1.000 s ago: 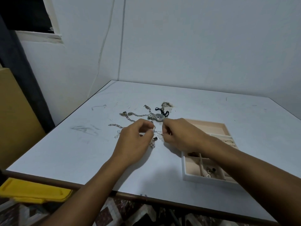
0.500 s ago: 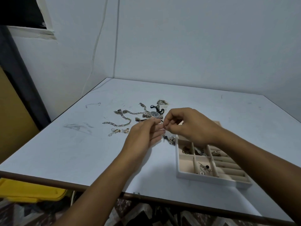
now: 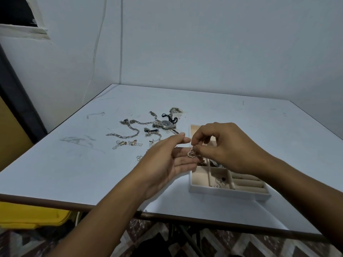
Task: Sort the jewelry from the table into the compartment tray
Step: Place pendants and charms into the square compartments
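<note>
Dim, bluish, even light; soft shadows, wide-angle bending at edges, slight blur.

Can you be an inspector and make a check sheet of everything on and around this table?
Surface: white table, with grey scuff marks on its left part.
Job's things: compartment tray at the right, small pieces in some sections; watch and loose chains lie on the table left of it; heart pendant held above the tray's left edge.
Clutter: nothing seen.
Hands: right hand pinches the pendant at its top; left hand is beside it with straight fingers.
Cables: thin cable runs down the wall corner.
Surroundings: yellow bin below the table's left edge; dark window opening top left.
</note>
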